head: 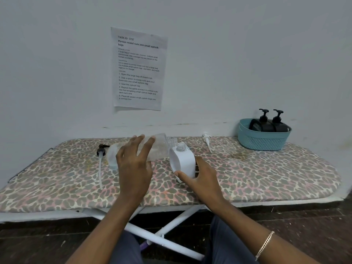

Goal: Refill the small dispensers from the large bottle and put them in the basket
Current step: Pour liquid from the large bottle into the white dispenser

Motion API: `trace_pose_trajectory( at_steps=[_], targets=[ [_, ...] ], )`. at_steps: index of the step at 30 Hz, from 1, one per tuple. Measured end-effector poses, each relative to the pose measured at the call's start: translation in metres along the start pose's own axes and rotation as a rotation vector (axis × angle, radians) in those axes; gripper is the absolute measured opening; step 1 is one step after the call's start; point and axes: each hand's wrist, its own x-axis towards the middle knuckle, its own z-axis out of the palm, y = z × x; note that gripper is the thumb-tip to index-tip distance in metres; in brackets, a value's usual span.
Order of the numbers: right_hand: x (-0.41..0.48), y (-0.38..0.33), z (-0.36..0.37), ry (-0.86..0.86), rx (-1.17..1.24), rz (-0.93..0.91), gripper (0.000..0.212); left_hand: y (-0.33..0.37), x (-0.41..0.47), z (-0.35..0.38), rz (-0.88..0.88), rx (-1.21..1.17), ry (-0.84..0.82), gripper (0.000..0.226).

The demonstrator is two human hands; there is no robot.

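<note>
My left hand (134, 162) holds the large clear bottle (158, 147) tipped on its side, its open neck just above the mouth of a small white dispenser (183, 161). My right hand (202, 178) grips that white dispenser near its base and keeps it upright on the board. A black pump head with a long tube (100, 159) lies to the left. A white pump head (207, 141) lies to the right. Two dark dispensers with black pumps (270, 124) stand in the teal basket (263, 140) at the far right.
Everything sits on an ironing board with a leopard-print cover (247, 174) against a white wall. A printed sheet (138, 69) is taped to the wall. The board's white legs (163, 235) cross below, over a dark floor.
</note>
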Motion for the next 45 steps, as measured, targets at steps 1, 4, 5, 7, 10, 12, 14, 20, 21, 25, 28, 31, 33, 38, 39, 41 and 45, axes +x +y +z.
trace_pose_trajectory(
  at_steps=[1, 4, 5, 7, 10, 12, 14, 20, 21, 25, 28, 31, 33, 38, 39, 41, 45],
  targets=[
    [0.000, 0.000, 0.000, -0.002, 0.001, 0.004, 0.052, 0.000, 0.000, 0.000, 0.001, 0.004, 0.001, 0.085],
    [0.000, 0.000, 0.000, 0.000, -0.001, 0.002, 0.056, 0.001, 0.001, 0.000, 0.000, 0.015, 0.004, 0.086],
    [0.000, 0.000, 0.000, 0.002, 0.000, 0.000, 0.057, 0.001, 0.001, 0.000, 0.000, 0.019, 0.006, 0.085],
    [0.000, 0.000, 0.000, -0.001, -0.001, -0.001, 0.058, 0.001, 0.000, -0.001, 0.003, 0.026, 0.009, 0.085],
    [0.000, 0.000, 0.001, -0.004, -0.006, -0.006, 0.058, 0.002, 0.001, -0.001, 0.003, 0.038, 0.012, 0.086],
    [0.000, 0.000, 0.001, -0.006, -0.001, -0.010, 0.059, 0.002, 0.001, -0.002, 0.004, 0.043, 0.014, 0.087],
    [0.000, -0.001, 0.002, -0.007, 0.003, -0.011, 0.060, 0.002, 0.001, -0.002, 0.008, 0.048, 0.019, 0.086],
    [0.001, 0.000, 0.004, 0.000, -0.001, -0.022, 0.061, 0.003, 0.002, -0.005, 0.019, 0.076, 0.029, 0.085],
    [0.001, 0.001, 0.004, 0.001, -0.003, -0.023, 0.062, 0.003, 0.003, -0.005, 0.024, 0.081, 0.033, 0.084],
    [0.001, 0.001, 0.004, 0.002, 0.001, -0.032, 0.063, 0.005, 0.004, -0.008, 0.045, 0.105, 0.051, 0.083],
    [0.001, 0.001, 0.005, 0.000, 0.010, -0.032, 0.064, 0.006, 0.005, -0.010, 0.054, 0.126, 0.047, 0.083],
    [0.001, 0.001, 0.005, -0.002, 0.015, -0.030, 0.064, 0.006, 0.006, -0.011, 0.059, 0.143, 0.036, 0.085],
    [0.001, 0.002, 0.005, 0.001, 0.013, -0.031, 0.064, 0.006, 0.006, -0.012, 0.063, 0.153, 0.033, 0.085],
    [0.001, 0.002, 0.005, 0.006, -0.006, -0.033, 0.064, 0.007, 0.007, -0.013, 0.083, 0.172, 0.041, 0.086],
    [0.001, 0.002, 0.005, 0.007, -0.006, -0.035, 0.064, 0.007, 0.007, -0.014, 0.087, 0.176, 0.045, 0.086],
    [0.001, 0.002, 0.005, 0.008, -0.004, -0.038, 0.065, 0.007, 0.008, -0.015, 0.096, 0.184, 0.047, 0.085],
    [0.000, 0.001, 0.004, 0.008, 0.007, -0.035, 0.065, 0.007, 0.009, -0.015, 0.107, 0.203, 0.038, 0.086]
  ],
)
